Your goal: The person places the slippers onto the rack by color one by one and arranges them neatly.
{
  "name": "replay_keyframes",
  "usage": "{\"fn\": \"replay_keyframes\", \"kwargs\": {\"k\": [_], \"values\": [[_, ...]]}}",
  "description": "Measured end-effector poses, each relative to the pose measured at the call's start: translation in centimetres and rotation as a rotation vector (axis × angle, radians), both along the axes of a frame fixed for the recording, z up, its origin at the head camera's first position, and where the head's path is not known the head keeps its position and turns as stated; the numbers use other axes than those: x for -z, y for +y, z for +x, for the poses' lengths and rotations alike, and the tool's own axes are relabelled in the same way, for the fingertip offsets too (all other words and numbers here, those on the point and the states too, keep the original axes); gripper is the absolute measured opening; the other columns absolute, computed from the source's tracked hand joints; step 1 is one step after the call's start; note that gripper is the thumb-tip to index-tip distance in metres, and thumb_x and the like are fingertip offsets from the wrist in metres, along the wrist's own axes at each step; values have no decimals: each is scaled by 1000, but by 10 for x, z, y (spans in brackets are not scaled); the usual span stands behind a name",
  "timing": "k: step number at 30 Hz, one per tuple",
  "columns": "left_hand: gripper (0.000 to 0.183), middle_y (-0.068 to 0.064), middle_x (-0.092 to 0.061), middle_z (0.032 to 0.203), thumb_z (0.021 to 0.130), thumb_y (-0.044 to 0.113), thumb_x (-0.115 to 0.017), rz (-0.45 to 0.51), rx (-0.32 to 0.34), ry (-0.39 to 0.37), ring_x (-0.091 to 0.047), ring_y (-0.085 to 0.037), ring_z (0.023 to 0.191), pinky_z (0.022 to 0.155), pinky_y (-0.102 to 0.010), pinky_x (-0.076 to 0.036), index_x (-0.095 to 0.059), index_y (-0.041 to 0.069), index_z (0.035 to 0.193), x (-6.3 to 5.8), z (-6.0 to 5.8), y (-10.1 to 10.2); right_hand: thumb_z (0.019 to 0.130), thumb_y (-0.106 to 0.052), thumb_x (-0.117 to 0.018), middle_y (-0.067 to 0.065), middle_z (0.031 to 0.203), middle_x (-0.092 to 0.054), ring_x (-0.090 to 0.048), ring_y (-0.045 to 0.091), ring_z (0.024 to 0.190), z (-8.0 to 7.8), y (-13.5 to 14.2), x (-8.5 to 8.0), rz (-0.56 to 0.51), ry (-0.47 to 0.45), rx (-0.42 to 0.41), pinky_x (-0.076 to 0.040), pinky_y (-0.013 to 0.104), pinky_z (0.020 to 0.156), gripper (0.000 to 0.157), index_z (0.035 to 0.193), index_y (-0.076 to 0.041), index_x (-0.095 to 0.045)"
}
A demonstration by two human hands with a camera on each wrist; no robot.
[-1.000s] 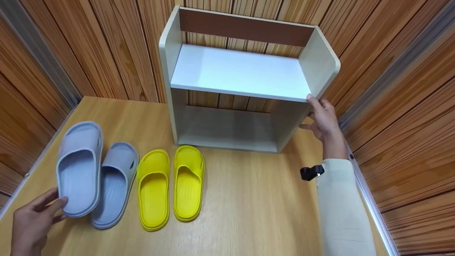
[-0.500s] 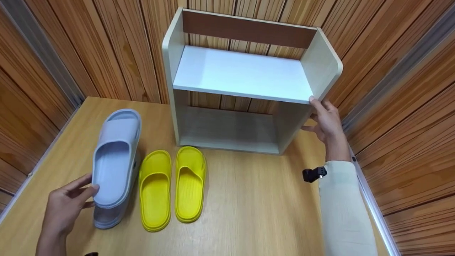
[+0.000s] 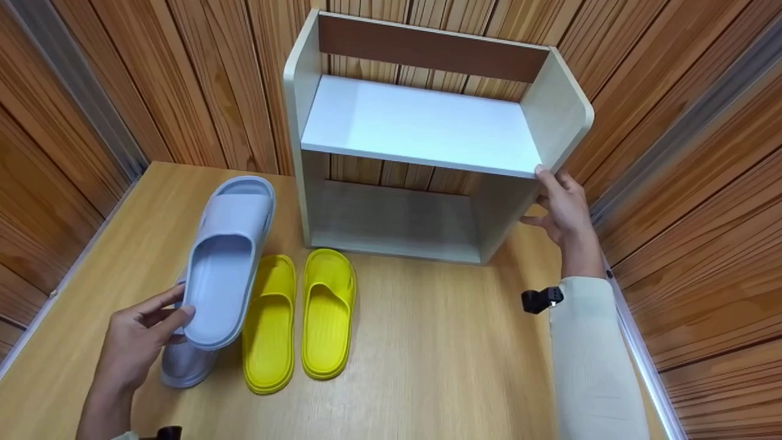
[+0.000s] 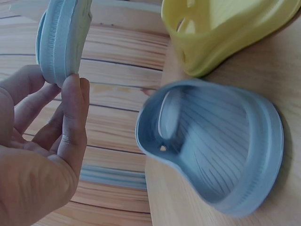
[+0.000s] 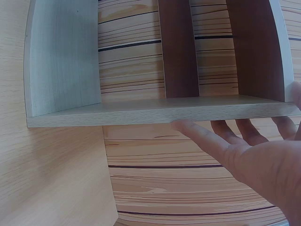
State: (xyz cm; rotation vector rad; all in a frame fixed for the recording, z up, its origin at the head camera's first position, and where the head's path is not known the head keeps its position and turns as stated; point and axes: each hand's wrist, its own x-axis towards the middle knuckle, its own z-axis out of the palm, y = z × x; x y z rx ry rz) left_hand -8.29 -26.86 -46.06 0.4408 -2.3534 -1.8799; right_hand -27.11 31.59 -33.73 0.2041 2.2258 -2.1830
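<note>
Nearest, left hand [image 3: 137, 336] is pinching the heel end of the lifted grey slipper [image 3: 223, 269], grip narrow, thumb one side, fingers the other. Slipper is hanging above the wooden surface [image 3: 427, 348], left of the shelf unit; in the head view it is covering most of its mate and an edge of one yellow. Other grey slipper [image 4: 216, 136] is lying on the wood just below. Left yellow slipper [image 3: 269, 348] and right yellow slipper [image 3: 327, 318] are lying side by side, a narrow gap between. Farther, right hand [image 3: 565, 211] is holding the side panel of the shelf unit [image 3: 421, 128], thumb at the upper shelf's front corner, fingers spread along the outer face. Unit is standing against the back wall [image 3: 214, 79].

Progress, my call: early. Done: one slipper off the surface. Left: the lifted one isn't set down, three aren't picked up, all four are sitting outside the unit.

Orientation: lifted slipper's heel is facing the person, toe pointing away, footbed facing up to the head camera. Long axis is running near-left to far-right, slanting. Yellow pair's toes are pointing wallward, axes roughly parallel, near to far.
</note>
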Motion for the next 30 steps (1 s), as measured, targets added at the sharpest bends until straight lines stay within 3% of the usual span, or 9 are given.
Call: {"fn": "replay_keyframes", "kwargs": {"k": [7,15,22,30], "values": [[59,31,-61,105,94,19,-75,12,36,-39,-65,-3,87,69,-28,-61,-52,-3,144,-5,-5,12,98,-52,-61,10,166,-17,-24,39,148,1,2,0,25,-2,1,-31,69,109,80,163,-24,-23],[52,26,-67,104,95,14,-74,30,70,24,-68,-8,87,67,-30,-61,-56,-3,141,-13,-5,22,99,-52,-60,10,166,-16,-22,39,150,0,0,-1,15,-15,-4,-30,69,110,78,162,-25,-24],[49,20,-70,104,93,7,-75,81,80,21,-68,-10,90,67,-32,-61,-58,-4,138,-15,-5,41,97,-55,-61,8,167,-15,-21,38,151,-2,0,-4,28,-25,-3,-31,67,110,81,162,-26,-23],[41,7,-74,108,90,-5,-73,131,113,132,-70,-16,86,60,-32,-60,-64,-7,130,-28,-12,54,100,-49,-60,10,166,-15,-17,40,151,0,2,1,-16,-4,-8,-28,70,110,77,162,-22,-24]]}}
